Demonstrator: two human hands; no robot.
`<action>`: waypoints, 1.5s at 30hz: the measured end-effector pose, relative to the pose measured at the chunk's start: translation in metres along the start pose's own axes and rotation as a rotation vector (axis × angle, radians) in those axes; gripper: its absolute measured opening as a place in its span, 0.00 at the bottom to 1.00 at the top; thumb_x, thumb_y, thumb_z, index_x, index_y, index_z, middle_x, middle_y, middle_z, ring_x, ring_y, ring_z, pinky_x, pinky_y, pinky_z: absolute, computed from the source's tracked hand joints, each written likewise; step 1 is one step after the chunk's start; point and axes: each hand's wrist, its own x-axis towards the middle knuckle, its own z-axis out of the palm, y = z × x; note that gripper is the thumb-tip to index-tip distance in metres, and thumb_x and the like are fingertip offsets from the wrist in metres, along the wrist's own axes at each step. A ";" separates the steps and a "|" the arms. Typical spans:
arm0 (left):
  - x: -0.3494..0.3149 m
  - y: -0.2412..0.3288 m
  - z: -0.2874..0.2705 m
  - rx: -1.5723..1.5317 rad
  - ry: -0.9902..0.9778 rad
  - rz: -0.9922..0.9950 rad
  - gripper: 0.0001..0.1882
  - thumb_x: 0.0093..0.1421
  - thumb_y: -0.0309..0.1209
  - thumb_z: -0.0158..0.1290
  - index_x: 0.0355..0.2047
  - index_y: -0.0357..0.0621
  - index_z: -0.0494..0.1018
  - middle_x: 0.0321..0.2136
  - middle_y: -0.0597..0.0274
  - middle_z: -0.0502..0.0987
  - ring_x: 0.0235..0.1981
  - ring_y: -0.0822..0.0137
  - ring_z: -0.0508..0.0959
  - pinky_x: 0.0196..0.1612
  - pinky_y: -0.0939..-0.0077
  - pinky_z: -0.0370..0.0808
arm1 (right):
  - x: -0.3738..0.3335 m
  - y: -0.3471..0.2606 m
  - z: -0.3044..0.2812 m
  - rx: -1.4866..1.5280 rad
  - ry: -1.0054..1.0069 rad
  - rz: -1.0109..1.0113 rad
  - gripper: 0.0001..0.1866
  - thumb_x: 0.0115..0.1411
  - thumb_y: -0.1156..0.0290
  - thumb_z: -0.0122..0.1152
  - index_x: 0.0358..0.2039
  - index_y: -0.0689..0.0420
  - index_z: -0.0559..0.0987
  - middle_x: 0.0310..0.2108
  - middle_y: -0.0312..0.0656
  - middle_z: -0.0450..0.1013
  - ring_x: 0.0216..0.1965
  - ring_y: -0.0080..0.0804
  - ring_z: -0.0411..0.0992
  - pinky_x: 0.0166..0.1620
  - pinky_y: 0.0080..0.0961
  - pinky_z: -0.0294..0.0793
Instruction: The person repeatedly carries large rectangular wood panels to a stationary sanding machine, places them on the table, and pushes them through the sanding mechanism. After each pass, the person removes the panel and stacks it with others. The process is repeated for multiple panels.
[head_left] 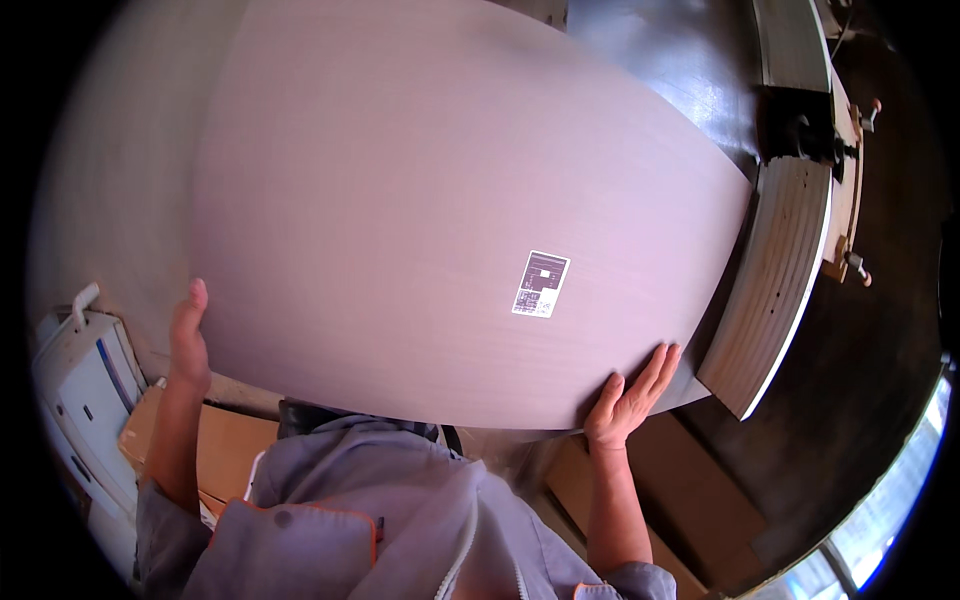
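Note:
A large, pale pinkish-grey board (380, 220) with a smooth surface fills the middle of the head view. A small white and dark printed label (541, 284) sits on its lower right part. At the board's lower left edge, my left hand (190, 335) grips it with the thumb showing; the other fingers are hidden behind the edge. My right hand (628, 402) rests on the board's lower right corner area, its fingers stretched out flat on the surface. Along the board's right side runs a wooden beam (765, 290), very near the board's edge.
A shiny metal surface (690, 60) shows beyond the board's far right. Clamp handles (857, 266) stick out past the beam, near a black bracket (800, 125). At lower left stand a white cabinet-like unit (85, 400) and a cardboard box (235, 440). Brown cardboard (690, 490) lies at lower right.

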 end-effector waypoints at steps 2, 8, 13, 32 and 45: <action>-0.001 0.001 0.003 0.010 0.001 0.004 0.27 0.66 0.52 0.45 0.34 0.38 0.76 0.34 0.66 0.75 0.38 0.73 0.71 0.46 0.76 0.66 | -0.001 0.002 0.000 -0.008 -0.008 0.005 0.36 0.65 0.53 0.41 0.65 0.67 0.54 0.68 0.59 0.46 0.69 0.59 0.44 0.68 0.49 0.43; -0.004 0.004 0.009 0.021 0.044 0.047 0.27 0.66 0.53 0.44 0.32 0.38 0.76 0.33 0.66 0.75 0.37 0.74 0.71 0.46 0.77 0.66 | -0.003 0.005 0.001 0.000 -0.009 -0.014 0.36 0.66 0.53 0.41 0.65 0.67 0.54 0.68 0.59 0.46 0.69 0.59 0.43 0.68 0.50 0.43; -0.004 0.006 0.008 0.046 0.055 0.018 0.27 0.66 0.53 0.44 0.33 0.38 0.75 0.33 0.66 0.75 0.38 0.75 0.71 0.47 0.77 0.65 | -0.002 0.004 0.002 0.020 0.002 -0.020 0.36 0.66 0.53 0.41 0.65 0.67 0.54 0.67 0.60 0.47 0.69 0.59 0.43 0.67 0.50 0.43; 0.001 -0.002 -0.001 0.031 0.017 -0.005 0.25 0.67 0.51 0.44 0.35 0.39 0.75 0.36 0.66 0.75 0.41 0.74 0.70 0.49 0.75 0.64 | 0.000 0.001 -0.001 0.039 -0.014 0.000 0.36 0.66 0.54 0.41 0.65 0.67 0.54 0.68 0.59 0.44 0.70 0.55 0.43 0.68 0.46 0.43; -0.006 -0.023 0.000 -0.132 -0.118 -0.046 0.28 0.68 0.47 0.43 0.56 0.34 0.67 0.53 0.62 0.71 0.55 0.68 0.69 0.61 0.70 0.62 | 0.011 0.018 -0.007 0.015 0.025 0.003 0.35 0.63 0.56 0.45 0.64 0.67 0.57 0.67 0.59 0.47 0.69 0.55 0.45 0.68 0.45 0.43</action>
